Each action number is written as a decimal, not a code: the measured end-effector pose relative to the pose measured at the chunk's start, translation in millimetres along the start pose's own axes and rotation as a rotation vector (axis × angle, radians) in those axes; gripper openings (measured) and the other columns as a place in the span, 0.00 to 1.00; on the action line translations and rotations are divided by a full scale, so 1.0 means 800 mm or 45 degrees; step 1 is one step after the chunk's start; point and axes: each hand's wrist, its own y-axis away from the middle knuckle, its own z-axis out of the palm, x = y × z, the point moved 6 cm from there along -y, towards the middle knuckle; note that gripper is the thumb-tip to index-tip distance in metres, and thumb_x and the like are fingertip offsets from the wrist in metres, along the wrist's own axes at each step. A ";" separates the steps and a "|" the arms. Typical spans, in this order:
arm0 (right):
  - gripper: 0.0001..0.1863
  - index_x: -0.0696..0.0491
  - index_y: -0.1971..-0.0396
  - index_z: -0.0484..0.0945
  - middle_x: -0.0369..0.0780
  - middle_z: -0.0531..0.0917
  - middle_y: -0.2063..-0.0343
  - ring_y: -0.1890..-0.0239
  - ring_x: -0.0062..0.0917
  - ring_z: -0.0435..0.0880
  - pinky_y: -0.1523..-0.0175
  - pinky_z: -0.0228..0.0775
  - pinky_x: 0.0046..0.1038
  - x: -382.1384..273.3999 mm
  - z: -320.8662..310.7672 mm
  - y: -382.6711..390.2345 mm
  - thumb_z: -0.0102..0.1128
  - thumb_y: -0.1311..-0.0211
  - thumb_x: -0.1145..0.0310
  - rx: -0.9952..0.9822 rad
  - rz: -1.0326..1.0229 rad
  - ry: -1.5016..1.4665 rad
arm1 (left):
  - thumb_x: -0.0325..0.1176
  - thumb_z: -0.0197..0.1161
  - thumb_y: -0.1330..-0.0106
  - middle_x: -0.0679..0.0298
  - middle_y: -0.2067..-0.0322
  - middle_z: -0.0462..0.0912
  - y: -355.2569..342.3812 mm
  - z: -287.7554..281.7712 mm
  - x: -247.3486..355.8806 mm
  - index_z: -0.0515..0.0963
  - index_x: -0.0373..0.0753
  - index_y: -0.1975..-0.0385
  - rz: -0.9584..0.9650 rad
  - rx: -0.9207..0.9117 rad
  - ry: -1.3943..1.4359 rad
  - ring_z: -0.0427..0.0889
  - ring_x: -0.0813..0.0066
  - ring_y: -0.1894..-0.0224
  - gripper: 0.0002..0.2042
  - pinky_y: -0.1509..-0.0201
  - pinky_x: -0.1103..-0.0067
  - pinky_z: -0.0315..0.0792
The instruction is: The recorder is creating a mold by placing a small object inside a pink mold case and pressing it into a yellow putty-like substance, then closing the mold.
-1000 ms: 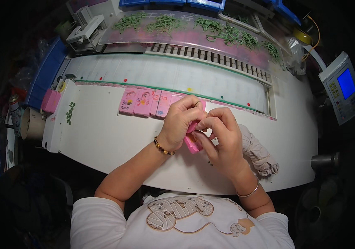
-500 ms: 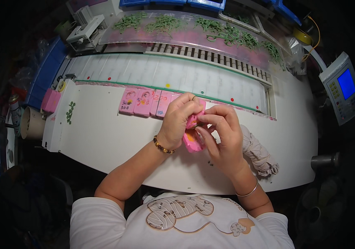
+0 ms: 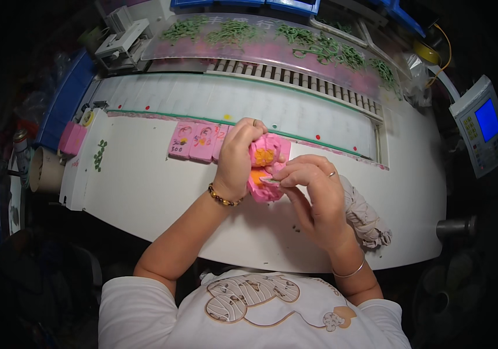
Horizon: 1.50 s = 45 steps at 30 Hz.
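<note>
One pink, rubbery-looking, orange-centred split block [image 3: 264, 156]: left hand [image 3: 237, 158] holds it gaping, presumably for access, beside narrowed fingertips of right hand [image 3: 320, 200], whatever they pinch unclear.

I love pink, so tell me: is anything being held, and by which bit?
The left hand holds an opened pink block, orange inside, by its left side. The right hand touches its right edge; whether it pinches anything, I can't tell.
</note>
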 end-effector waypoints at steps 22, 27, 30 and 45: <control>0.07 0.61 0.63 0.76 0.40 0.82 0.66 0.68 0.22 0.84 0.63 0.77 0.21 0.073 -0.007 0.031 0.60 0.40 0.78 0.145 0.826 -0.573 | 0.27 0.59 0.34 0.67 0.70 0.80 0.016 0.035 0.011 0.76 0.31 0.67 0.245 -0.398 -0.883 0.77 0.86 0.69 0.05 0.63 0.86 0.73; 0.06 0.61 0.63 0.75 0.40 0.81 0.65 0.67 0.19 0.83 0.63 0.77 0.19 0.073 -0.005 0.034 0.60 0.40 0.79 0.306 0.883 -0.638 | 0.27 0.58 0.33 0.66 0.71 0.79 0.019 0.035 0.006 0.75 0.31 0.67 0.348 -0.231 -0.789 0.77 0.86 0.69 0.05 0.64 0.85 0.73; 0.07 0.61 0.62 0.74 0.39 0.80 0.65 0.65 0.17 0.81 0.63 0.79 0.18 0.069 -0.004 0.032 0.59 0.40 0.80 0.358 0.879 -0.698 | 0.28 0.57 0.32 0.66 0.71 0.79 0.022 0.034 0.002 0.74 0.31 0.66 0.317 -0.155 -0.594 0.76 0.87 0.70 0.06 0.65 0.85 0.73; 0.09 0.61 0.60 0.74 0.39 0.81 0.68 0.68 0.16 0.80 0.67 0.77 0.18 0.082 0.001 0.038 0.60 0.38 0.77 0.479 1.030 -0.990 | 0.29 0.53 0.28 0.67 0.68 0.77 0.023 0.034 0.004 0.71 0.31 0.63 0.231 -0.160 -0.309 0.76 0.88 0.66 0.06 0.62 0.87 0.73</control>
